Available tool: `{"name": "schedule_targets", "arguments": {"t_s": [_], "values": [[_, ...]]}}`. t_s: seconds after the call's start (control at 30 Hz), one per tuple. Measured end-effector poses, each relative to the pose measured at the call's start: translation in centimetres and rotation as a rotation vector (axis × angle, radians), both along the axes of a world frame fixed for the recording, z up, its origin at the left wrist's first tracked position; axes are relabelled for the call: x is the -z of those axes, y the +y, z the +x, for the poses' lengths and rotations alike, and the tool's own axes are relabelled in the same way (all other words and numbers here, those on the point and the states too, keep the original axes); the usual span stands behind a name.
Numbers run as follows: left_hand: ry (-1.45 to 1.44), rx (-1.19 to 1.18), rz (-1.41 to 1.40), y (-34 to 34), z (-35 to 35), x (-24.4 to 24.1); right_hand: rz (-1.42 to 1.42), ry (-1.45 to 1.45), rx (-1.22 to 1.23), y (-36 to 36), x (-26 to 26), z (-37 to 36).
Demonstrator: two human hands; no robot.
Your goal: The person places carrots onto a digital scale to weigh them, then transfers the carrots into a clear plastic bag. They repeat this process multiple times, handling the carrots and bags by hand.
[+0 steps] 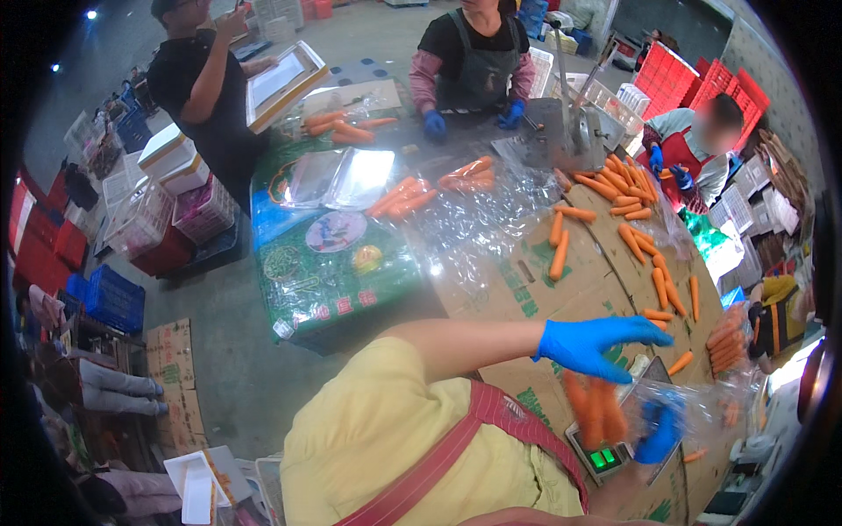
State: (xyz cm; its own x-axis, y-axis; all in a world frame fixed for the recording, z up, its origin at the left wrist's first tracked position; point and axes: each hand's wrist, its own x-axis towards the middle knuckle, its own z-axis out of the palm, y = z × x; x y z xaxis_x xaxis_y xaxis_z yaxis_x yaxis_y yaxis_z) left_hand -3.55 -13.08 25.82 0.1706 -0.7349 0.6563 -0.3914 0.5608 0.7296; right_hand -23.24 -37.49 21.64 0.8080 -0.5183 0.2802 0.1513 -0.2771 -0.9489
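Observation:
My left hand (595, 343), in a blue glove, reaches over the table with its thumb and fingers spread and nothing visible in its grip. Just below it, several carrots (595, 411) in a clear plastic bag (700, 394) are over a small scale (600, 459) with a lit green display. Blurred by motion, my right hand (660, 429) wears a blue glove too and grips the bag's film beside the carrots. The exact finger positions of that hand are unclear. A single carrot (680, 363) lies on the cardboard beyond my left hand.
Loose carrots (615, 181) are strewn over the cardboard-covered table (487, 289). Bagged carrots (727, 338) lie at the far edge. Clear film (480, 230) and flat bags (342, 177) cover another part. Gloved co-workers (470, 66) stand around; one person holds a foam box (286, 85).

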Motion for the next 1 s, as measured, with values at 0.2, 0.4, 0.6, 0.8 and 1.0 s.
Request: {"name": "schedule_targets", "arguments": {"t_s": [0.2, 0.4, 0.6, 0.8, 1.0], "values": [[0.356, -0.146, 0.298, 1.1, 0.3, 7.4, -0.259, 0.054, 0.317, -8.3, -2.4, -4.5], [0.678, -0.249, 0.484, 2.7, -2.9, 12.9, -0.794, 0.375, 0.407, -15.7, 9.1, -7.1], [0.697, -0.281, 0.624, 3.3, -4.8, 15.2, -0.447, 0.428, 0.231, -7.9, 5.3, -8.3], [0.777, -0.21, 0.807, 4.9, -9.4, 18.3, -0.539, 0.276, 0.548, -7.6, -1.9, -13.7], [0.89, -0.188, 0.837, 5.4, -11.7, 19.3, -0.175, -0.015, 0.683, -7.6, -1.9, -14.5]]}}
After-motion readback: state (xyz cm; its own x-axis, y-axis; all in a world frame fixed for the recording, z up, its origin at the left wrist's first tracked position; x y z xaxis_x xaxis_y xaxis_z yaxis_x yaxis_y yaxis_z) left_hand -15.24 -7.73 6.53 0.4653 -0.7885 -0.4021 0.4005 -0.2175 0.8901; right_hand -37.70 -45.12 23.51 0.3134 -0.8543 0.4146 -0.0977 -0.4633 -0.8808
